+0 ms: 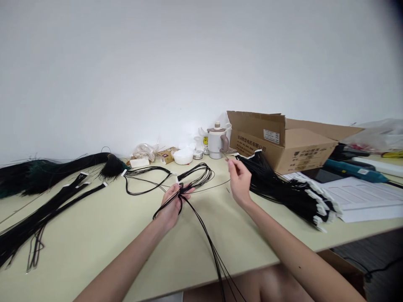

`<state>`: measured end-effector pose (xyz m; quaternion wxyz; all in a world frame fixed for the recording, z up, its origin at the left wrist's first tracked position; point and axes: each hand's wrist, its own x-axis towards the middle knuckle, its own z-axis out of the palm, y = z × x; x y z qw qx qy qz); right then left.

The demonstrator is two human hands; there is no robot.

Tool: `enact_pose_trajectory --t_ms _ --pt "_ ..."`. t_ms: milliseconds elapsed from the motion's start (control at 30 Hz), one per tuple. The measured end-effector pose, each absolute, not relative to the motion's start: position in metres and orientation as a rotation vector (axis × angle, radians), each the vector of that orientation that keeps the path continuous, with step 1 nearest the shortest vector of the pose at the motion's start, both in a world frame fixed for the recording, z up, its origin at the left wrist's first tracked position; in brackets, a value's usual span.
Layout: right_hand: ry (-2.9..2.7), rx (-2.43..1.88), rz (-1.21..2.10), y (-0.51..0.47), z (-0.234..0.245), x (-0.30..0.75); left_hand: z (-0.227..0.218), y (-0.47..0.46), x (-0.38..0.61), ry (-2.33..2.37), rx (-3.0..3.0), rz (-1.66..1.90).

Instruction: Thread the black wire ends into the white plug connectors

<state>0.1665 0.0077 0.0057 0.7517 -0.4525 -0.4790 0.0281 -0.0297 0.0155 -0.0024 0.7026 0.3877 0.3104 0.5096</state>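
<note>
My left hand (171, 204) is closed around a looped bundle of black wires (199, 178) with a white connector at its upper end. The bundle is gathered at the fingers, and several loose wires hang from it over the table's front edge. My right hand (239, 179) is raised to the right of the bundle with thumb and fingers pinched. A thin black wire (214, 187) runs from the bundle to this hand. Just behind the right hand lies a thick pile of black cables (283, 195) with white connectors.
More black cables (47, 209) lie at the left, beside a long wire bundle (78, 163). An open cardboard box (302, 151) stands at the back right, near papers (362, 197) and a teal tool (355, 170). A mug (215, 144) and white bowl (183, 157) stand by the wall.
</note>
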Motion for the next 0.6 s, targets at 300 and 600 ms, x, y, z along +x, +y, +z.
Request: enact_pose_trajectory --t_ms 300,600 --pt "-1.823 -0.838 -0.385 -0.010 0.000 0.138 -0.005 0.016 -0.030 0.616 0.925 1.046" --pt "-1.869 -0.872 -0.415 -0.006 -0.004 0.141 -0.007 0.016 -0.030 0.600 1.039 1.004"
